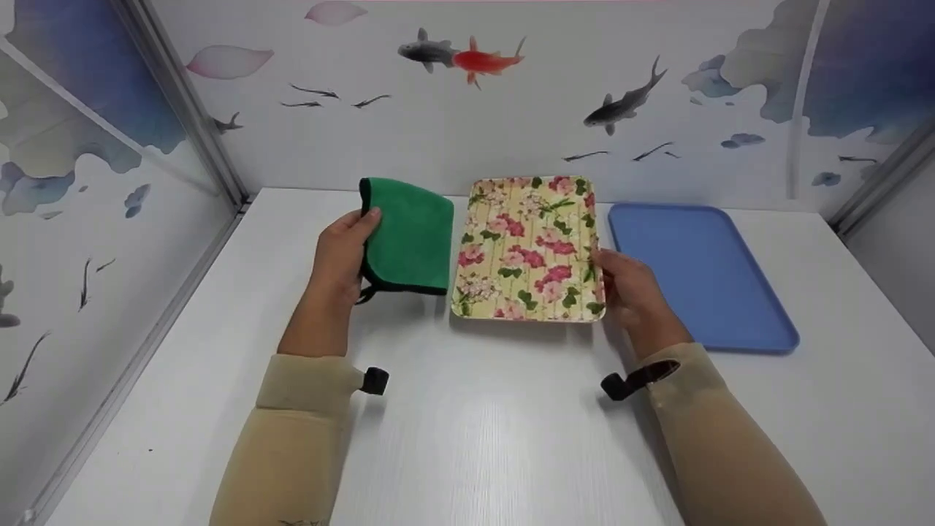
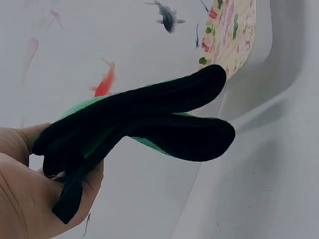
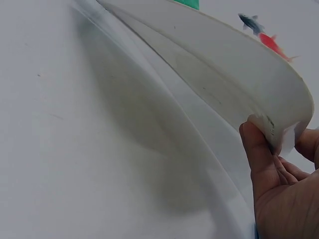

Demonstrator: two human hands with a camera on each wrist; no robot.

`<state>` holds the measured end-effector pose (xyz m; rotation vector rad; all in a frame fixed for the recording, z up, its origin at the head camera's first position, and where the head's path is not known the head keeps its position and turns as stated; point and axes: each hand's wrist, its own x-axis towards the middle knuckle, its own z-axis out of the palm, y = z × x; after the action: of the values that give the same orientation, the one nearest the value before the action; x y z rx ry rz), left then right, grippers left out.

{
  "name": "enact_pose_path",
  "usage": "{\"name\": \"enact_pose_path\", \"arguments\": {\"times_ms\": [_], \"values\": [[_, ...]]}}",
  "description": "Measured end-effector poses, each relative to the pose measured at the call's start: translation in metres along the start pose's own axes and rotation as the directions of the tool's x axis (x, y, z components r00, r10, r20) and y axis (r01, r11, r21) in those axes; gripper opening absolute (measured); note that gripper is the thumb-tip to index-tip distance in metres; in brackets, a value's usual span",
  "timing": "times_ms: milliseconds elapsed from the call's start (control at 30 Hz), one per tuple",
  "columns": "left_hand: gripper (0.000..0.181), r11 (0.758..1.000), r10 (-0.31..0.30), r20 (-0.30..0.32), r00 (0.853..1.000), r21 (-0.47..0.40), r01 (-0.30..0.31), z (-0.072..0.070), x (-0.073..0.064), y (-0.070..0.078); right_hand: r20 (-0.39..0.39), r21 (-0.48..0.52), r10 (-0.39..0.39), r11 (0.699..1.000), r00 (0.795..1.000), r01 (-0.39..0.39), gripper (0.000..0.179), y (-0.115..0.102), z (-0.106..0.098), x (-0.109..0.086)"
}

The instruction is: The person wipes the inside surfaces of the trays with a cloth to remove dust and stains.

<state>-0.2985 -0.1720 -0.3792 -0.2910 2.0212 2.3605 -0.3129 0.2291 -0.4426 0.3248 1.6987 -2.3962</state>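
Note:
My left hand (image 1: 340,252) grips a folded green cloth (image 1: 409,234) with black edging by its left side, thumb on the front face. In the left wrist view the cloth's folded black edges (image 2: 164,94) fan out from the fingers, and a short black loop (image 2: 70,199) hangs down. My right hand (image 1: 632,292) pinches a floral tray (image 1: 529,252) at its right edge. Pink flowers and green leaves cover the tray's front, tilted toward me. Its pale underside (image 3: 199,55) and the shadow beneath it show in the right wrist view.
A blue tray (image 1: 701,277) lies flat on the white table (image 1: 467,438) at the right, beside the right hand. Behind the table stands a wall (image 1: 350,146) painted with fish and petals. Side panels (image 1: 88,241) rise at left and right.

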Motion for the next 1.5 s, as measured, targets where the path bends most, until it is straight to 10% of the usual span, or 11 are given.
{"name": "enact_pose_path", "arguments": {"times_ms": [267,633,967,1333,1500], "values": [[0.046,0.971,0.107,-0.050,0.993,0.220,-0.093,0.019,-0.006,-0.004,0.018,0.085,0.002,0.996,1.000,-0.003,0.017,-0.003,0.006,-0.003],[0.043,0.880,0.206,0.075,0.976,0.423,-0.218,0.041,-0.015,-0.013,0.019,0.069,-0.014,0.998,1.000,0.012,0.035,-0.004,0.016,-0.007],[0.040,0.646,0.290,0.260,0.921,0.657,-0.389,0.063,-0.027,-0.026,0.008,0.126,-0.081,0.989,0.997,0.080,0.019,-0.007,0.020,-0.011],[0.035,0.399,0.272,0.359,0.893,0.802,-0.444,0.072,-0.030,-0.039,-0.083,0.093,-0.116,0.988,0.990,0.124,0.016,-0.010,0.023,-0.014],[0.034,0.350,0.288,0.371,0.883,0.818,-0.457,0.074,-0.030,-0.041,-0.101,0.098,-0.099,0.989,0.990,0.109,0.015,-0.013,0.023,-0.014]]}}
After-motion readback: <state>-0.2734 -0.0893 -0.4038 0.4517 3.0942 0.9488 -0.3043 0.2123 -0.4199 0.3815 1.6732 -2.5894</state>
